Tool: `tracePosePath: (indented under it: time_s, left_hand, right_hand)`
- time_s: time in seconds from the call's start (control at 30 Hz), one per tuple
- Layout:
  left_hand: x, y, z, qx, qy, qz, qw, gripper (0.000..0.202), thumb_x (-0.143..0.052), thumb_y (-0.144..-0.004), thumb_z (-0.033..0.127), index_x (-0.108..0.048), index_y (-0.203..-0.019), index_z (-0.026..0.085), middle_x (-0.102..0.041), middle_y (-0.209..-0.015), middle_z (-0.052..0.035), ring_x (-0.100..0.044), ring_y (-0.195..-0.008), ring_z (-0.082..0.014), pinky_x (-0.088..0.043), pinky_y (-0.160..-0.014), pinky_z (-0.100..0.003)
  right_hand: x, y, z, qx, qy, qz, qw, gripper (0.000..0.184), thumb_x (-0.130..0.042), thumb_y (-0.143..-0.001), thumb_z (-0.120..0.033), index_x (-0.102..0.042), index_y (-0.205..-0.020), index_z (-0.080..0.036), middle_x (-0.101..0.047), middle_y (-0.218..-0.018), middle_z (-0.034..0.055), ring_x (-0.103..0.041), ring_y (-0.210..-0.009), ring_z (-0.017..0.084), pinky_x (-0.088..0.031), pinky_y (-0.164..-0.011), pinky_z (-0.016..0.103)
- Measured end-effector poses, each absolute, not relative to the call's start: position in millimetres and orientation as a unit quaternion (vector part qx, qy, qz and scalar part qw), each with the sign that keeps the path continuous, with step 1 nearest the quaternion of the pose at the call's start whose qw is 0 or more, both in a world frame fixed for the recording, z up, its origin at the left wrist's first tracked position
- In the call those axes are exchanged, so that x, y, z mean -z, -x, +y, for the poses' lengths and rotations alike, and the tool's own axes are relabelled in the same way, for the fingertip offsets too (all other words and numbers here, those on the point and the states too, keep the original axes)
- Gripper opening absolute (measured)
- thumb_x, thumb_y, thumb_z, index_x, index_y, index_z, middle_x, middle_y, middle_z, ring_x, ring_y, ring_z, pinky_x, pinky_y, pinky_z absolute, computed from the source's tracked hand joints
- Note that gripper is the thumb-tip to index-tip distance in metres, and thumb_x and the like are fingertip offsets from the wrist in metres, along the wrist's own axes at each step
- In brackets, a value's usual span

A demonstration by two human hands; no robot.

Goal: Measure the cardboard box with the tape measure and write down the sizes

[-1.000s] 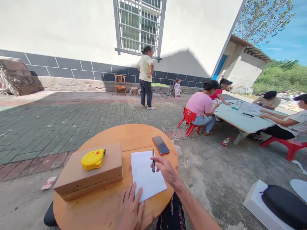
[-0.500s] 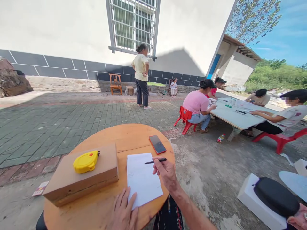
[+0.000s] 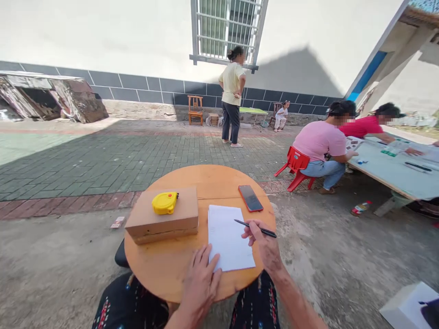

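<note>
On the round wooden table [image 3: 164, 278] lies a small stack of white paper [image 3: 228, 242]. My left hand [image 3: 202, 276] rests with fingers spread over the paper's lower left edge and the tabletop. A black pen [image 3: 265, 232] is pinched in my right hand [image 3: 265, 246], its tip pointing left, over the right part of the paper. Whether the tip touches the sheet I cannot tell. Left of the paper is a brown cardboard box [image 3: 181, 205] with a yellow tape measure [image 3: 164, 203] on top. A phone with a red edge [image 3: 250, 198] lies beyond the paper, to the right.
People sit at a pale table [image 3: 411, 178] on the right, one on a red chair [image 3: 297, 160]. A bottle [image 3: 361, 208] lies on the ground nearby. Someone in a pale yellow top [image 3: 232, 84] stands by the wall. A white box [image 3: 408, 304] is at lower right.
The view has turned left, so the scene sits further right, and more of my lap shows. My right hand still holds the pen; my left hand remains at the paper's edge.
</note>
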State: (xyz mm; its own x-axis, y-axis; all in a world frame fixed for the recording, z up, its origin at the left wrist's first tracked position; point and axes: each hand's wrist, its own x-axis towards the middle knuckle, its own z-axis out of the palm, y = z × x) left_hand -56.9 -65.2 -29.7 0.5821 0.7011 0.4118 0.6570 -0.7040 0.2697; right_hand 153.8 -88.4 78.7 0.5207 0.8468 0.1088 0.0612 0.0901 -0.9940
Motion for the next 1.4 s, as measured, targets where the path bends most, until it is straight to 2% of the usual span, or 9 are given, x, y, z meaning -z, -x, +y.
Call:
tracePosePath:
  time_s: [0.1, 0.17, 0.3, 0.43, 0.7, 0.93, 1.23, 1.4]
  left_hand:
    - [18.6, 56.2, -66.5, -0.241, -0.886, 0.390, 0.074, 0.034, -0.053, -0.088, 0.027, -0.066, -0.119, 0.025, -0.056, -0.137, -0.0120, -0.051, -0.125, -0.0318, -0.043, -0.102, -0.054]
    - [13.6, 55.7, -67.0, -0.235, -0.882, 0.398, 0.089, 0.033, -0.054, -0.087, 0.026, -0.066, -0.118, 0.024, -0.056, -0.137, -0.0129, -0.050, -0.125, -0.0323, -0.043, -0.103, -0.056]
    - [2.8, 51.4, -64.6, -0.236, -0.870, 0.419, 0.113, 0.031, -0.052, -0.087, 0.023, -0.066, -0.115, 0.021, -0.054, -0.138, -0.0146, -0.050, -0.124, -0.0317, -0.044, -0.102, -0.054]
    - [-9.5, 40.8, -48.4, -0.230, -0.874, 0.414, 0.112, 0.033, -0.047, -0.086, 0.011, -0.064, -0.114, 0.018, -0.055, -0.135, -0.0121, -0.050, -0.120, -0.0277, -0.046, -0.101, -0.047]
    - [-14.8, 15.0, 1.5, -0.211, -0.875, 0.428, 0.083, 0.026, -0.045, -0.087, 0.006, -0.065, -0.100, 0.018, -0.061, -0.126, -0.0075, -0.054, -0.106, -0.0258, -0.051, -0.090, -0.042]
    - [-4.9, 3.3, 11.2, -0.203, -0.863, 0.458, 0.065, 0.024, -0.044, -0.087, 0.003, -0.062, -0.091, 0.017, -0.064, -0.110, -0.0107, -0.057, -0.097, -0.0270, -0.054, -0.081, -0.043]
    - [2.7, 3.9, 11.3, -0.215, -0.861, 0.457, 0.061, 0.025, -0.043, -0.085, 0.001, -0.060, -0.093, 0.017, -0.062, -0.116, -0.0095, -0.057, -0.101, -0.0260, -0.054, -0.085, -0.042]
    - [3.5, 2.6, 12.9, -0.232, -0.862, 0.448, 0.049, 0.027, -0.046, -0.081, -0.001, -0.060, -0.096, 0.017, -0.060, -0.125, -0.0099, -0.057, -0.103, -0.0263, -0.053, -0.088, -0.044]
  right_hand:
    - [-75.5, -157.6, -84.4, -0.300, 0.611, -0.388, 0.622, 0.033, -0.070, -0.078, -0.051, -0.062, -0.080, -0.018, -0.066, -0.057, -0.0003, -0.054, -0.047, 0.012, -0.043, -0.047, 0.024]
    - [-72.6, -160.1, -81.4, -0.301, 0.616, -0.387, 0.617, 0.032, -0.067, -0.081, -0.050, -0.062, -0.083, -0.018, -0.066, -0.057, -0.0004, -0.051, -0.046, 0.011, -0.043, -0.048, 0.024]
    - [-62.3, -163.0, -73.5, -0.309, 0.623, -0.392, 0.603, 0.033, -0.066, -0.082, -0.049, -0.064, -0.089, -0.017, -0.068, -0.065, 0.0022, -0.059, -0.054, 0.014, -0.045, -0.050, 0.025]
    - [-50.8, -162.7, -60.8, -0.322, 0.618, -0.401, 0.594, 0.035, -0.063, -0.084, -0.050, -0.064, -0.093, -0.016, -0.067, -0.071, 0.0035, -0.066, -0.065, 0.019, -0.046, -0.050, 0.026]
    - [-41.8, -155.7, -25.5, -0.326, 0.630, -0.433, 0.556, 0.027, -0.063, -0.083, -0.045, -0.061, -0.083, -0.018, -0.065, -0.058, -0.0002, -0.057, -0.051, 0.013, -0.046, -0.051, 0.024]
    - [-26.6, -143.4, 6.9, -0.338, 0.629, -0.451, 0.536, 0.028, -0.060, -0.084, -0.044, -0.065, -0.086, -0.017, -0.063, -0.056, -0.0009, -0.056, -0.050, 0.013, -0.045, -0.049, 0.023]
    - [-16.9, -142.6, 21.5, -0.329, 0.625, -0.462, 0.537, 0.025, -0.061, -0.085, -0.043, -0.061, -0.077, -0.019, -0.061, -0.053, -0.0018, -0.053, -0.047, 0.011, -0.043, -0.048, 0.022]
    - [-17.1, -141.9, 24.1, -0.323, 0.619, -0.452, 0.555, 0.024, -0.058, -0.088, -0.042, -0.062, -0.087, -0.019, -0.062, -0.055, -0.0025, -0.052, -0.049, 0.011, -0.044, -0.051, 0.022]
